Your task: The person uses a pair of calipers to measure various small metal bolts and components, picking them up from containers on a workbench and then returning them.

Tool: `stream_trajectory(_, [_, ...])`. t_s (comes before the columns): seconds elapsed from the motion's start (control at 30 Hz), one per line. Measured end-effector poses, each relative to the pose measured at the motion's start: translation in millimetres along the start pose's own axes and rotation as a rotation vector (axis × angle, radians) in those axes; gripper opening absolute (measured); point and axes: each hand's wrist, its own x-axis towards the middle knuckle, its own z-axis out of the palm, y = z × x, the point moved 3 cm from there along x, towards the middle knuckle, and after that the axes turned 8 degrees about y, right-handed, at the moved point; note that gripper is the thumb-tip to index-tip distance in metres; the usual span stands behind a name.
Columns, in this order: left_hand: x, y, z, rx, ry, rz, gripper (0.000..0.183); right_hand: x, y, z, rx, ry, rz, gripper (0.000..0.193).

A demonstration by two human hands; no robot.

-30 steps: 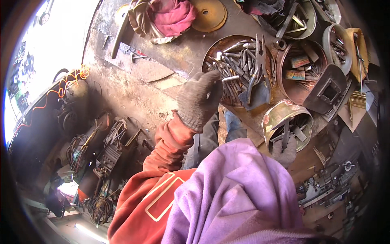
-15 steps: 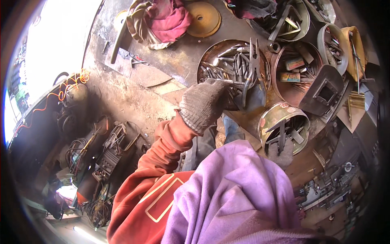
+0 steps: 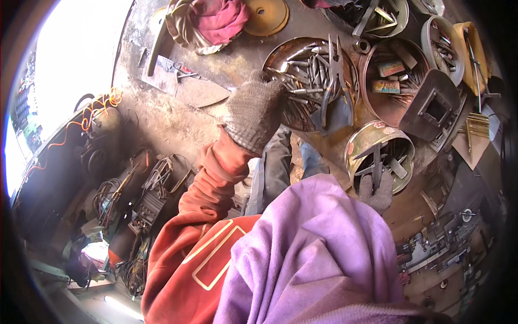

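Note:
My left hand [image 3: 254,113], in a grey knitted glove, is at the left rim of a round pan [image 3: 302,127] full of metal bits [image 3: 319,73]. Its fingers are curled in a rounded grip; whatever is in them is hidden. Pliers [image 3: 335,81] with grey handles lie open across the pan's right side. My right hand [image 3: 379,195], gloved too, is at the near rim of a patterned tin [image 3: 353,148]. Its fingers close on a grey metal bar with a side arm [image 3: 377,159], which stands among flat metal pieces in the tin.
Right of the pan, a copper-coloured bowl [image 3: 369,102] holds small boxes and rods, with a dark welding mask [image 3: 431,110] leaning on it. More tins of metal pieces stand behind. Yellow discs [image 3: 264,19] and a bundled cloth [image 3: 213,24] lie at the far edge; cables and machinery at lower left.
My left hand has moved left, from over the metal bits to the pan's rim. My right hand stays at the tin, its fingers showing more now. The view has shifted slightly.

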Motion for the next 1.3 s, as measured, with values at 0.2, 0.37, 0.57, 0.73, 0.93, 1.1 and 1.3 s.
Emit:
stream_trajectory(0.2, [-11,-5,-22,-0.767,-0.015,-0.364,0.016,-6,4,-1,0.027,0.025,0.015,0.046])
stream_trajectory(0.37, [-30,-23,-38,-1.193,0.015,-0.811,0.028,1,7,-13,-0.001,-0.033,-0.05,0.045])
stream_trajectory(0.57, [-64,-4,-11,-1.591,-0.301,-0.889,0.063,22,-31,-27,0.198,-0.072,-0.103,0.045])
stream_trajectory(0.73, [-81,23,-13,-1.131,-0.437,-0.838,0.042,52,-106,-13,0.209,-0.3,-0.198,0.044])
stream_trajectory(0.93, [-95,39,-22,-1.203,-0.309,-0.831,0.028,63,-134,8,0.128,-0.507,-0.341,0.044])
stream_trajectory(1.1, [-98,36,-28,-1.086,-0.237,-0.728,0.024,70,-136,16,0.085,-0.592,-0.519,0.041])
stream_trajectory(1.3, [-100,34,-23,-1.033,-0.137,-0.607,0.022,65,-140,17,0.087,-0.567,-0.477,0.038])
